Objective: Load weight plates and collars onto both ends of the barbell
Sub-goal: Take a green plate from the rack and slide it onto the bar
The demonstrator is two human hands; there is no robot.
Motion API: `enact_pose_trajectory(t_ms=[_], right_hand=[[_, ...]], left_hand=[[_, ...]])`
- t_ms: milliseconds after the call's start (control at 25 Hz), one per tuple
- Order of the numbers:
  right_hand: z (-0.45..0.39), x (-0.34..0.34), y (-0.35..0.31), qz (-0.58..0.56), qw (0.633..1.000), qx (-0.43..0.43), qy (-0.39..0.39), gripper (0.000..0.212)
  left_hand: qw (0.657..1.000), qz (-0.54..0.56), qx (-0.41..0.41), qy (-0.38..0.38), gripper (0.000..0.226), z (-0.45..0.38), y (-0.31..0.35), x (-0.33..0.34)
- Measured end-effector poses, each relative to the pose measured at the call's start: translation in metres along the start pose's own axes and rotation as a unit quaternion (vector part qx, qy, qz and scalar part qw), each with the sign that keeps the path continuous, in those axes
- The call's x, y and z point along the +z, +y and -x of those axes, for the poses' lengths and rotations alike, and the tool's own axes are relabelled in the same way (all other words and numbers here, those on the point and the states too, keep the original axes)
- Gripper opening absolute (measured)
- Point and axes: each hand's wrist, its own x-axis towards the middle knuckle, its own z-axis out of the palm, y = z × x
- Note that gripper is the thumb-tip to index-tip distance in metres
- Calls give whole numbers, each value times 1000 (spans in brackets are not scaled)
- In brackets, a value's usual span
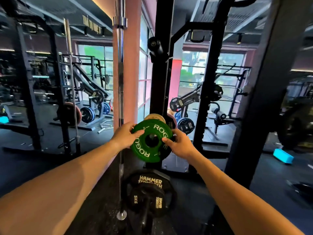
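- Left hand: grips the left rim of a green plate, thumb laid on the face, the other fingers curled behind the edge and out of sight.
- Right hand: grips the right rim of the same plate, thumb pressed on the face beside the centre hole; the remaining fingers wrap the edge and are only partly visible.
- Green plate: held between both hands at mid-frame, face tilted toward the camera; white "ROGUE" lettering appears twice, with letters covered by the right thumb. The weight marking is too small to read.
- Directly behind the plate a tan plate and a dark plate sit on the black rack upright; only their upper edges show. Whether the green plate sits on a peg cannot be determined; something metallic shows through its hole.
- Upright barbell: stands vertically just left of the plate, top cut off by the frame, lower shaft passing behind the left wrist, end cap resting on the floor near the camera.
- Black Hammer Strength plate: stands near and below the hands, marked "5KG"; its lower part is dark and its support indistinct.
- Far left and far right: further racks and loaded machines, blurred.
- A blue block lies on the floor at the right.
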Motion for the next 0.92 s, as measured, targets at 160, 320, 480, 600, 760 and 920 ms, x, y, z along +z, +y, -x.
enact_pose_trajectory(t_ms=[160,320,480,600,760,920], right_hand=[[67,-81,-29,27,997,21,68,27],[152,-180,-35,78,984,58,151,23],[243,-279,-29,106,963,95,228,24],[305,-347,-22,131,949,111,264,28],[369,-434,-1,150,941,111,281,29],[389,-502,22,160,944,98,272,33]], left_hand=[[995,61,80,-26,21,37,80,28],[982,103,105,-119,34,76,165,96],[962,139,148,-182,24,124,249,178],[951,135,179,-212,27,161,306,235],[944,157,185,-225,25,205,376,311],[949,167,178,-201,25,226,423,367]])
